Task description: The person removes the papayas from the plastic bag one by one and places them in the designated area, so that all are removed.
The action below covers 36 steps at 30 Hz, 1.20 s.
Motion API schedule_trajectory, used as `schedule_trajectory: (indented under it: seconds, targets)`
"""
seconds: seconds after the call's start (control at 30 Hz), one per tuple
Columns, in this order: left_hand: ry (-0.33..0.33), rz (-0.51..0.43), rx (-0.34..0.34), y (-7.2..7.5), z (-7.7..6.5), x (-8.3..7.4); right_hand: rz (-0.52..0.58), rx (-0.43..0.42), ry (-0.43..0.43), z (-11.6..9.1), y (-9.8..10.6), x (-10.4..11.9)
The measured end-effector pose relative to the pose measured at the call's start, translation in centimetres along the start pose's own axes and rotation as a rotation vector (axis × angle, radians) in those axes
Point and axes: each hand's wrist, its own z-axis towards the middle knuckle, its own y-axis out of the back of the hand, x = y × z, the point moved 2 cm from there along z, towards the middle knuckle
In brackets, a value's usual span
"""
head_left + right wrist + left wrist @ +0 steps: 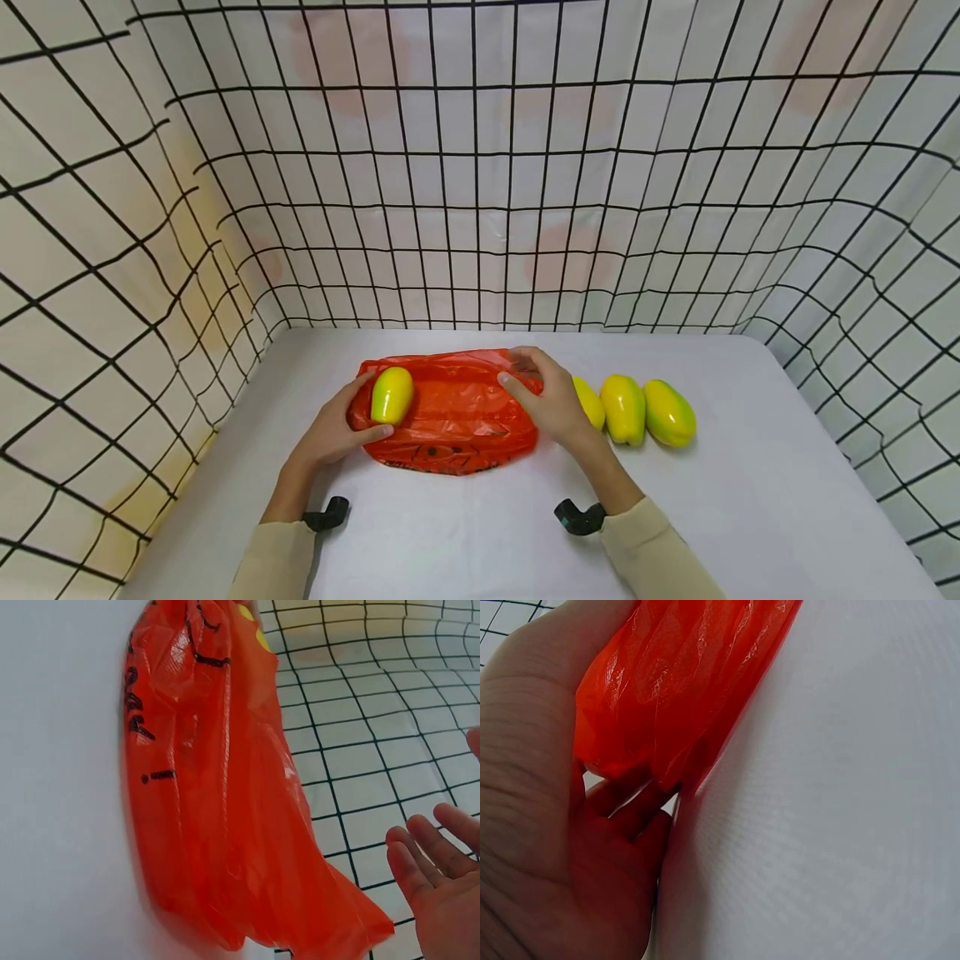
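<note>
A red plastic bag (472,408) with black markings lies spread on the table. One yellow-green mango (392,396) sits at its left end, inside the bag's raised edges. My left hand (337,421) curves around that end, thumb at the front and fingers toward the back, holding the bag beside the mango. In the left wrist view, the bag (682,682) fills the space between thumb and fingers. At the bag's right end, my right hand (551,396) has its fingers spread. The right wrist view shows this hand (442,877) apart from the bag (217,795).
Several more mangoes, such as the rightmost mango (670,413), lie in a row right of my right hand, one partly hidden by it. A black wire grid (495,208) walls the white table (465,533) at the back and sides.
</note>
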Motion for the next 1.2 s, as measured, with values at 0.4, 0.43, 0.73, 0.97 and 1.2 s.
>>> schedule_trajectory:
  seconds: [0.4,0.43,0.73,0.97,1.2]
  targets:
    - [-0.007,0.008,-0.004,0.0,0.0,-0.1,0.063,0.123,-0.098,0.9,-3.7,-1.0]
    - [-0.004,0.007,-0.002,0.0,0.0,-0.1,0.062,0.130,-0.096,1.0,-3.9,-1.1]
    - [0.006,0.018,-0.008,0.0,0.0,-0.2,0.056,0.161,-0.106,1.4,-6.3,-1.2]
    - [0.016,0.029,-0.004,0.0,-0.1,-0.2,0.013,0.199,-0.132,1.8,-8.1,-0.6]
    - [0.005,0.041,-0.003,-0.1,0.0,-0.2,-0.015,0.254,-0.118,2.5,-10.2,0.1]
